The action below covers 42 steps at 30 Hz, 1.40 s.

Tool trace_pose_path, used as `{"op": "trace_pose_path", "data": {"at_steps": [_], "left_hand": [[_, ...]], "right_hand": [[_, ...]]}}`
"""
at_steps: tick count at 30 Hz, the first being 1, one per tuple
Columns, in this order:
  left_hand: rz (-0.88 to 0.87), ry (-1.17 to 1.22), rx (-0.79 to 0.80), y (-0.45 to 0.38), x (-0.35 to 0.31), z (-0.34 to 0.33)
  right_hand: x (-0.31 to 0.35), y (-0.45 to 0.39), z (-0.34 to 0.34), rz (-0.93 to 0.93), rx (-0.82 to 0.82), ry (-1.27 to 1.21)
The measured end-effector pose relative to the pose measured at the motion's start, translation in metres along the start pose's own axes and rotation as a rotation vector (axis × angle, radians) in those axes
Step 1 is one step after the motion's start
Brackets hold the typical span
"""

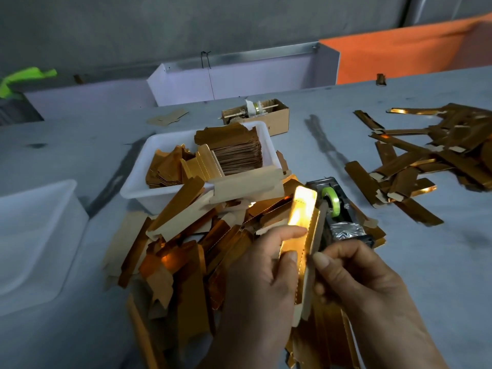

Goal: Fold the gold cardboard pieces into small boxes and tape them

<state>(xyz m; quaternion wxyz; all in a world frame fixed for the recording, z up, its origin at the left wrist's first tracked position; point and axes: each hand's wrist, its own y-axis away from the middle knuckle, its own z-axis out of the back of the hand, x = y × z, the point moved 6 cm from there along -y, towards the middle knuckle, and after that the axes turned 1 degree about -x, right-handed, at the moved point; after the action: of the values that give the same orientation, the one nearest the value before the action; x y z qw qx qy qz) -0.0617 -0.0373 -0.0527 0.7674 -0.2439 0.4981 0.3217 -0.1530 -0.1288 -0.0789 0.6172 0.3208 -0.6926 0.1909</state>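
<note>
A long gold cardboard piece [303,222] stands lengthwise between my hands, partly folded, its shiny face catching the light. My left hand [258,278] grips its left side with thumb and fingers. My right hand [354,278] pinches the right flap near the lower half. Just behind it sits a black tape dispenser [335,209] with a green tape roll [331,198]. A heap of loose gold pieces [186,243] lies left of and under my hands.
A white tray [151,155] with stacked gold blanks stands behind the heap. Folded gold boxes [426,161] are scattered at right. An empty white tub [34,235] sits at left. A small cardboard box [266,115] with another tape roll is farther back.
</note>
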Motion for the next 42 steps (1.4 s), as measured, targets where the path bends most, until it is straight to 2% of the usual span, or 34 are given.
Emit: {"op": "trace_pose_path", "data": {"at_steps": [9, 13, 16, 19, 22, 24, 28, 34, 39, 42], "left_hand": [[-0.079, -0.058, 0.000, 0.007, -0.010, -0.007], [-0.018, 0.077, 0.055, 0.008, -0.006, -0.009], [0.029, 0.177, 0.107, 0.008, -0.003, -0.007], [0.061, 0.249, 0.106, 0.005, -0.001, -0.004], [0.091, 0.313, 0.119, 0.004, 0.000, -0.005], [0.092, 0.330, 0.151, 0.005, -0.002, -0.007], [0.055, 0.302, 0.188, 0.007, -0.003, -0.011], [0.058, 0.259, 0.234, 0.010, -0.001, -0.017], [0.117, 0.290, 0.302, 0.009, 0.003, -0.020], [0.143, 0.302, 0.326, 0.009, 0.007, -0.018]], "right_hand": [[0.004, 0.003, -0.006, 0.035, 0.031, -0.056], [0.007, 0.006, -0.004, 0.027, 0.056, -0.031], [0.008, 0.006, -0.003, -0.009, 0.174, -0.060], [0.007, 0.004, -0.001, -0.074, 0.281, -0.209], [0.007, -0.002, 0.011, -0.088, 0.176, -0.387], [0.004, -0.003, 0.017, -0.100, 0.142, -0.302], [-0.002, -0.001, 0.011, -0.101, 0.181, -0.155], [-0.005, -0.003, 0.007, -0.114, 0.146, -0.147], [-0.008, -0.003, 0.010, -0.100, 0.073, -0.032], [-0.010, -0.004, 0.009, -0.132, 0.134, -0.022]]}}
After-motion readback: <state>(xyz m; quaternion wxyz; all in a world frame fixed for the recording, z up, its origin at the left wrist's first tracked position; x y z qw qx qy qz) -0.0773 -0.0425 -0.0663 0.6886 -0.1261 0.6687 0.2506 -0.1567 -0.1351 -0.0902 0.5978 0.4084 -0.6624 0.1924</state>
